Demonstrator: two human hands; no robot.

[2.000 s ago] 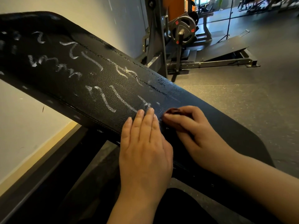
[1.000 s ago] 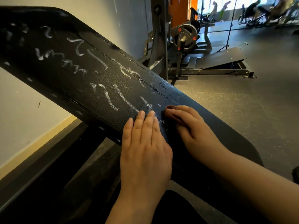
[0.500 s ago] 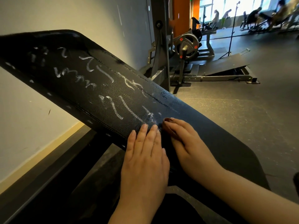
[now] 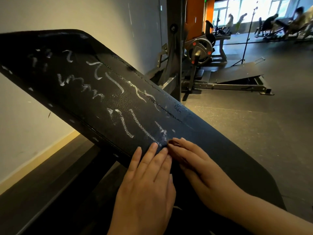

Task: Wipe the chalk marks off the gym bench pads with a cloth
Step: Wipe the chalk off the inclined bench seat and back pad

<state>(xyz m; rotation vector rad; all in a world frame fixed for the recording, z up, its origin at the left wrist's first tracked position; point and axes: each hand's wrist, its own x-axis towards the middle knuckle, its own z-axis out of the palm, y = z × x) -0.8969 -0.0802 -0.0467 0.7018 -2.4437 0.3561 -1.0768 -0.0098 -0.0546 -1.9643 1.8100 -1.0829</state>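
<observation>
A black pad (image 4: 211, 150) slants up from the lower right to the upper left, its rounded upper end near the wall (image 4: 101, 14). White chalk marks (image 4: 118, 85) cover the upper and middle stretch in loose squiggles and strokes; the lower stretch towards the near end shows bare black, with a faint smear where the marks stop.

Both hands lie at that boundary, side by side and touching. The left hand (image 4: 147, 184) rests flat over the pad's near edge, fingers (image 4: 153, 149) straight and together, tips on the last strokes. The right hand (image 4: 199, 168) lies on the pad's middle, its fingers nearly straight and pressing down on the cloth (image 4: 171, 142) – only a small dark brownish fold shows under the fingertips, and the thumb is hidden.

Beyond the pad's far edge stands a machine (image 4: 186, 73) with a weight plate (image 4: 200, 48) on the dark floor (image 4: 254, 133) – further back, people sit by bright windows.
</observation>
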